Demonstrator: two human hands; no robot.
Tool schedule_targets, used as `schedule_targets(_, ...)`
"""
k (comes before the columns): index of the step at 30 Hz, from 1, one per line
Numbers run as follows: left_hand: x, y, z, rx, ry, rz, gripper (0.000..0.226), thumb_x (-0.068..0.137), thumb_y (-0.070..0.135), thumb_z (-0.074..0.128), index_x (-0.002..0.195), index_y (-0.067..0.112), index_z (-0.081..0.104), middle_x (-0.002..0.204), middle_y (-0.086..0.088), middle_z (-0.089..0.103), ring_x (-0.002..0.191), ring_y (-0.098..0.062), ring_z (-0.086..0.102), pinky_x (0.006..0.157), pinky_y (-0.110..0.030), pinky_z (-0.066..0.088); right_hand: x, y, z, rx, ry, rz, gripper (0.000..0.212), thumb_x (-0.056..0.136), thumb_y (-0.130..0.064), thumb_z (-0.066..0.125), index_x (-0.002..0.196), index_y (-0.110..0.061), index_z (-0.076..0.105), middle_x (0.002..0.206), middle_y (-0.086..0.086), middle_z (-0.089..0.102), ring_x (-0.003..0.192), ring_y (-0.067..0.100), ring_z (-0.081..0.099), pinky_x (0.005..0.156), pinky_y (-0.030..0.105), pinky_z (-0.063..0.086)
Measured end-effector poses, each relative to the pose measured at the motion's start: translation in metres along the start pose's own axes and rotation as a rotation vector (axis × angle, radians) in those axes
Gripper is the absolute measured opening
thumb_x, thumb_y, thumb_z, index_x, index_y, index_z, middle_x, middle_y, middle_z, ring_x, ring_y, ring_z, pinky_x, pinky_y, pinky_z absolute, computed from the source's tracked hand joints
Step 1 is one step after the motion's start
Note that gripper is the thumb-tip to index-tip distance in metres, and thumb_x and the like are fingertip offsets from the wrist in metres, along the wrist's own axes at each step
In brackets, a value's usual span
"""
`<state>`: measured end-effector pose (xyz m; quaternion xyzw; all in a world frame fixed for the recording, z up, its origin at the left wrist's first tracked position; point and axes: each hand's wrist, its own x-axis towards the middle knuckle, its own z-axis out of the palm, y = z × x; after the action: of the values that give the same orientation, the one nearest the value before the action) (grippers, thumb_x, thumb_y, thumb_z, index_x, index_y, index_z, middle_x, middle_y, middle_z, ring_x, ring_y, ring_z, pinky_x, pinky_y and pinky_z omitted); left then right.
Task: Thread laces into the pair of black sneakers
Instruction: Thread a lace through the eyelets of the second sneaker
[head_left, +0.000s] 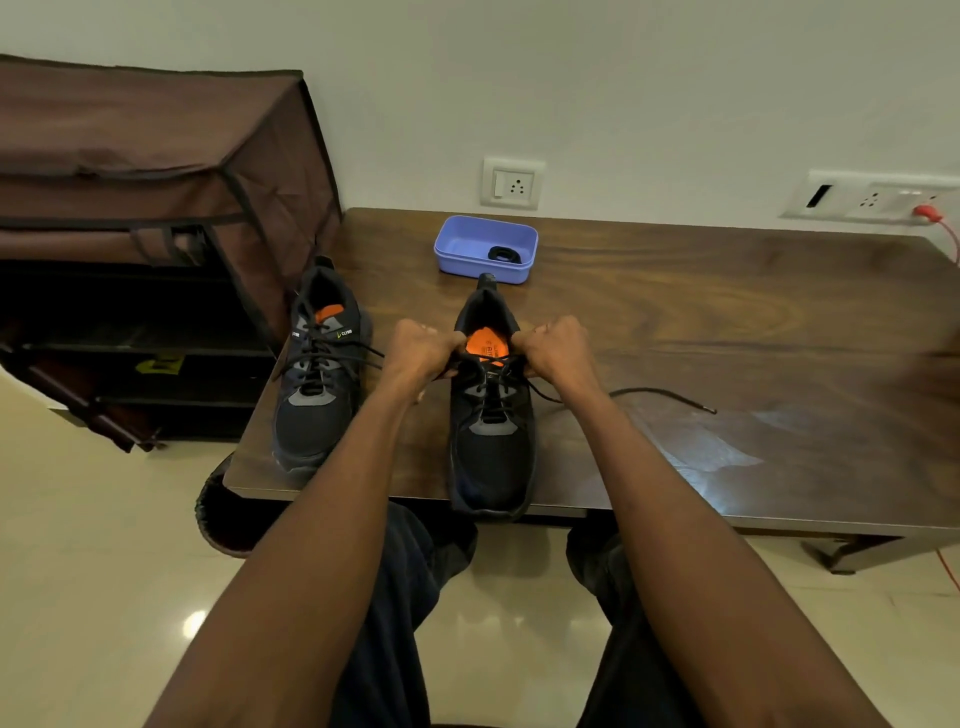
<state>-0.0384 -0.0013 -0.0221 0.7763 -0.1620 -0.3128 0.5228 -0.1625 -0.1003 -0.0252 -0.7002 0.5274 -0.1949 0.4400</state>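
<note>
Two black sneakers are sitting on a dark wood table (675, 322), toes pointing at the person. The left shoe (317, 374) is lying near the table's left edge, laces already crossing through its eyelets, loose ends trailing off to both sides. The right shoe (491, 415) is sitting near the front edge, toe slightly overhanging it, orange insole showing in the opening.

Both hands are working at the collar of the right shoe. The left hand (423, 348) is closing into a fist at the shoe's left side, fingers pinching what is probably the lace end (hard to confirm, the strand is hiding under the knuckles). The right hand (558, 345) is curling shut at the right side of the collar, gripping the lace (660, 392), whose free end is trailing away across the table to the right, tip resting on the wood. Lace is crossing through the lower eyelets of this shoe too.

Behind the right shoe a purple tray (485, 249) is sitting near the wall, holding a small dark coiled item. A brown fabric rack (156, 171) is standing left of the table. The person's legs in dark trousers are showing below the table edge.
</note>
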Motion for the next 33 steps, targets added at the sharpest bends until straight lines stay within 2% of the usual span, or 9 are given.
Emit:
schedule_targets(3,-0.004,-0.001,-0.005,-0.074,-0.049,-0.068,0.009,0.078,0.000,0.067,0.071,-0.001,0.063,0.068,-0.016,0.064,0.062,-0.022,0.065,0.061,-0.029,0.060,0.001,0.003,0.004,0.057,0.016,0.004,0.030,0.071,-0.019,0.070,0.047,-0.020,0.052,0.054,0.004,0.053,0.056,0.023,0.057,0.067,0.056,0.058)
schedule_targets(5,-0.004,-0.003,-0.006,-0.113,-0.060,-0.079,0.007,0.078,0.003,0.068,0.074,-0.001,0.065,0.068,-0.015,0.065,0.062,-0.021,0.065,0.062,-0.029,0.059,-0.007,-0.002,0.008,0.024,-0.023,-0.081,0.007,0.079,-0.016,0.068,0.072,-0.014,0.068,0.072,0.003,0.060,0.064,0.014,0.058,0.067,0.045,0.057)
schedule_targets(8,-0.005,-0.005,-0.003,-0.122,-0.074,-0.059,0.009,0.077,0.007,0.071,0.075,-0.001,0.068,0.069,-0.013,0.067,0.064,-0.022,0.065,0.068,-0.034,0.058,-0.013,-0.007,0.009,-0.098,-0.181,-0.303,0.021,0.091,-0.010,0.062,0.109,-0.011,0.073,0.098,-0.003,0.064,0.087,0.007,0.057,0.082,0.031,0.053)
schedule_targets(10,-0.004,-0.007,-0.003,-0.112,-0.069,-0.050,0.010,0.077,0.010,0.072,0.078,0.000,0.069,0.069,-0.012,0.068,0.064,-0.020,0.065,0.070,-0.035,0.059,-0.019,-0.008,0.009,-0.169,-0.264,-0.354,0.015,0.094,-0.015,0.062,0.098,-0.012,0.076,0.099,-0.004,0.060,0.097,0.007,0.049,0.093,0.031,0.045)
schedule_targets(13,-0.005,-0.007,-0.002,-0.089,-0.055,-0.033,0.011,0.078,0.011,0.073,0.081,0.001,0.069,0.071,-0.011,0.069,0.064,-0.017,0.066,0.065,-0.032,0.059,-0.021,-0.005,0.007,-0.120,-0.269,-0.331,0.030,0.093,-0.007,0.061,0.065,-0.019,0.061,0.074,-0.002,0.058,0.065,0.002,0.052,0.061,0.018,0.044)
schedule_targets(21,-0.006,-0.006,0.000,-0.054,-0.037,-0.011,0.015,0.082,0.013,0.071,0.086,-0.001,0.069,0.077,-0.015,0.070,0.063,-0.019,0.066,0.056,-0.029,0.057,-0.025,0.003,0.002,0.563,0.069,0.236,0.018,0.077,-0.001,0.045,0.065,-0.008,0.056,0.059,0.007,0.053,0.053,0.019,0.048,0.055,0.035,0.039)
schedule_targets(24,-0.009,-0.006,-0.001,-0.010,-0.035,0.014,0.013,0.084,0.016,0.070,0.078,0.005,0.065,0.071,-0.011,0.070,0.053,-0.017,0.064,0.043,-0.025,0.048,-0.025,0.006,0.001,0.222,0.118,0.112,0.020,0.082,-0.003,0.048,0.065,-0.011,0.055,0.068,0.003,0.051,0.062,0.017,0.047,0.056,0.035,0.039)
schedule_targets(28,-0.011,-0.007,-0.003,0.067,-0.043,0.049,0.019,0.084,0.024,0.069,0.080,0.005,0.066,0.069,-0.007,0.071,0.045,-0.013,0.060,0.036,-0.021,0.035,-0.020,0.005,0.008,-0.181,0.029,-0.323,0.034,0.090,-0.008,0.058,0.123,-0.013,0.064,0.134,0.005,0.048,0.127,0.022,0.039,0.104,0.038,0.039)
schedule_targets(33,-0.012,-0.006,-0.003,0.090,-0.045,0.051,0.021,0.083,0.024,0.068,0.080,0.003,0.067,0.072,-0.011,0.073,0.041,-0.012,0.051,0.036,-0.021,0.029,-0.017,0.008,0.024,-0.311,0.003,-0.433,0.013,0.089,-0.014,0.066,0.100,-0.015,0.073,0.126,0.001,0.057,0.125,0.020,0.042,0.104,0.042,0.038)
